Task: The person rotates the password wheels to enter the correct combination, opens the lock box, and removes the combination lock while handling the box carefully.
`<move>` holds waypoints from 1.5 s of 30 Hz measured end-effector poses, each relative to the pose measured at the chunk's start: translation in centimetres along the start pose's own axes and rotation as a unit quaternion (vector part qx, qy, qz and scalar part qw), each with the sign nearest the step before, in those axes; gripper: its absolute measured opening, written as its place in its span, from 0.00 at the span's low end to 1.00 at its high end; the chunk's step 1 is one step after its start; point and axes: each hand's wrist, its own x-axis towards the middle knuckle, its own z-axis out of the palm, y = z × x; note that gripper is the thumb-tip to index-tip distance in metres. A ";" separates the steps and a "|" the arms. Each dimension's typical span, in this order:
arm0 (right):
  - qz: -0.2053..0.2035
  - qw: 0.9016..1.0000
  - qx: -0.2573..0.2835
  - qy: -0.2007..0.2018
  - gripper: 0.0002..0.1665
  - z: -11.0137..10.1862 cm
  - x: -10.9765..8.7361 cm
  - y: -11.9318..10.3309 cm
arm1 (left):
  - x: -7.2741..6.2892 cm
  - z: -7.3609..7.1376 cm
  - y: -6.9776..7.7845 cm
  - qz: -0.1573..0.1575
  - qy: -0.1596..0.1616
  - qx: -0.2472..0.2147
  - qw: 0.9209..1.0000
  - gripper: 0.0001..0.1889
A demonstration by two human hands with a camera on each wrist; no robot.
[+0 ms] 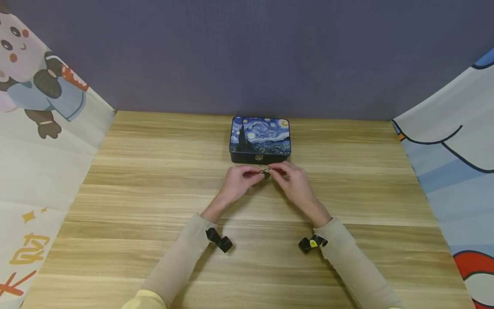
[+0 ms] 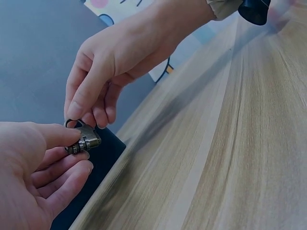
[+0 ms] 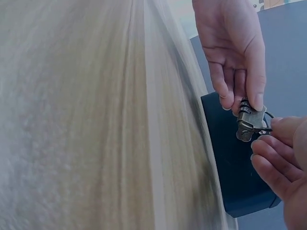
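Observation:
A small bronze-coloured combination padlock with ridged number dials is held between both hands, in front of a tin box with a starry-night picture on its lid. My left hand pinches the lock's body between thumb and fingers. With thumb and forefinger my right hand pinches the curved shackle. In the right wrist view the padlock overlaps the box's dark front, close to its small metal clasp. That clasp shows in the head view at the middle of the front side.
The box stands on a wood-grain table near its back edge, before a dark blue-grey wall. Printed cartoon cloths hang at the left and right. Black camera straps sit at both sleeve cuffs.

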 end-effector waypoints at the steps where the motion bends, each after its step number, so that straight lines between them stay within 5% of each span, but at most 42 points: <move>1: 0.003 1.000 0.003 0.001 0.09 0.0 -0.1 0.0 | 0.0 0.0 0.0 -0.002 0.002 -0.001 1.000 0.10; 36: 0.118 0.990 0.072 -0.020 0.09 0.7 -1.0 0.3 | -0.2 0.3 0.3 -0.030 0.022 -0.044 0.998 0.12; 45: 0.178 0.964 0.196 -0.025 0.11 0.7 -1.0 0.3 | -0.1 0.4 0.1 -0.046 0.016 -0.094 0.994 0.12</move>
